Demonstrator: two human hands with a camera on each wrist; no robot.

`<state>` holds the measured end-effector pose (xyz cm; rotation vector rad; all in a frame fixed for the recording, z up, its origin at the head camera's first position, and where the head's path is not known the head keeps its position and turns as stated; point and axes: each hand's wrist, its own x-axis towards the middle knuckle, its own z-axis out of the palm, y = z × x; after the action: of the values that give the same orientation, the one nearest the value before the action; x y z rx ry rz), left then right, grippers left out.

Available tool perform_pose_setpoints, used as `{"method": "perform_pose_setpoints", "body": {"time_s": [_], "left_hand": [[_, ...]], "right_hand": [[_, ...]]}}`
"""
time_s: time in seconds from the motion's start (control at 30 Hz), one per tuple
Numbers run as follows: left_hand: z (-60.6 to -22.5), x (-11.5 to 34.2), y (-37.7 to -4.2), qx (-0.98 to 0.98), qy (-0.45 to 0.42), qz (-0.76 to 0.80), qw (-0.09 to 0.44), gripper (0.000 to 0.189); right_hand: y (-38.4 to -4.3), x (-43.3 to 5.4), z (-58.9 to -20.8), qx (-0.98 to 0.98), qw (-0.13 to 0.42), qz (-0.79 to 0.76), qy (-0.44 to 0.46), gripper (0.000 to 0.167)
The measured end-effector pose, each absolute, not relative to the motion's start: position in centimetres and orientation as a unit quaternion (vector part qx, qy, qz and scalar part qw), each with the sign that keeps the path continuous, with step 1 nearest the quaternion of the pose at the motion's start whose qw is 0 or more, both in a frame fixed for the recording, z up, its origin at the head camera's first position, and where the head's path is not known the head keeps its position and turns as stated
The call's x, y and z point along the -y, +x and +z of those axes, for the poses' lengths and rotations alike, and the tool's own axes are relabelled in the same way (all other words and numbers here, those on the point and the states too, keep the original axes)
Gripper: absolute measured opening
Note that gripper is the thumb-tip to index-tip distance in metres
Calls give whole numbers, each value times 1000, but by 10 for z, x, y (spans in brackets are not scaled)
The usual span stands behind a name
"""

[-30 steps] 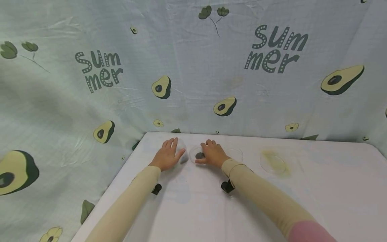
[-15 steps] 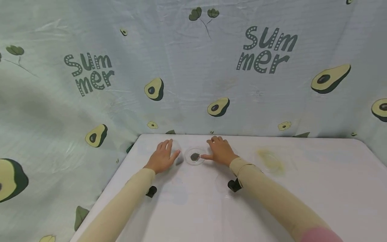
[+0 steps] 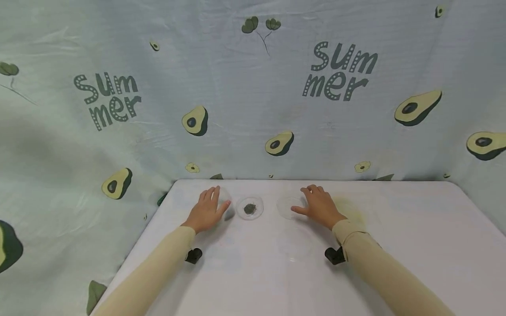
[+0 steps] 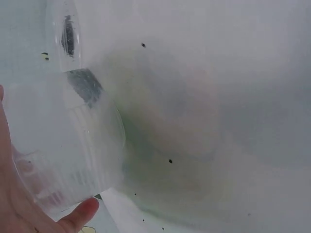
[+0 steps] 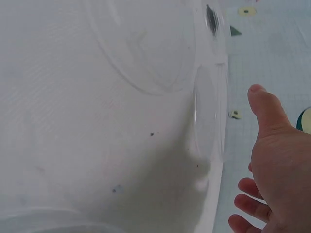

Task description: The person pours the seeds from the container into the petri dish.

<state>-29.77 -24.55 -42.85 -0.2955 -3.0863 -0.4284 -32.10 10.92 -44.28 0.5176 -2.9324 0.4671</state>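
Note:
My left hand [image 3: 205, 211] is at the table's far left, its thumb and fingers on either side of a clear plastic cup [image 4: 63, 141]. Dark material shows in a lower corner of this cup; whether its base touches the table I cannot tell. Just right of the cup lies a clear shallow dish [image 3: 250, 216] with a small heap of dark green flakes [image 3: 250, 209]. My right hand [image 3: 322, 208] hovers with thumb and fingers apart, holding nothing. Below its thumb is a second clear dish [image 3: 285, 213], with no heap in it.
Another clear dish [image 3: 294, 254] is faintly visible nearer the front. A yellowish patch [image 3: 349, 211] marks the white table [image 3: 245, 281] right of my right hand. The avocado-print cloth [image 3: 237, 131] hangs behind and along the left side.
My right hand has moved right, from beside the dish of green flakes to the second dish. My left hand stays at the cup. The head view has turned slightly right.

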Motion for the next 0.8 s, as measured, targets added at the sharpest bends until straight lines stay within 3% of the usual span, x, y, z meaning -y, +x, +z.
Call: {"method": "perform_pose_setpoints", "body": {"time_s": [0.3, 0.5, 0.8], "left_hand": [[-419, 247, -294, 979, -81, -185, -21, 83], [-418, 253, -294, 975, -80, -206, 0, 85], [-421, 270, -282, 951, -32, -308, -11, 108]], "right_hand": [[-308, -117, -449, 973, 57, 152, 165, 79], [-309, -109, -452, 976, 29, 143, 163, 81], [-305, -101, -450, 975, 33, 141, 168, 80]]}}
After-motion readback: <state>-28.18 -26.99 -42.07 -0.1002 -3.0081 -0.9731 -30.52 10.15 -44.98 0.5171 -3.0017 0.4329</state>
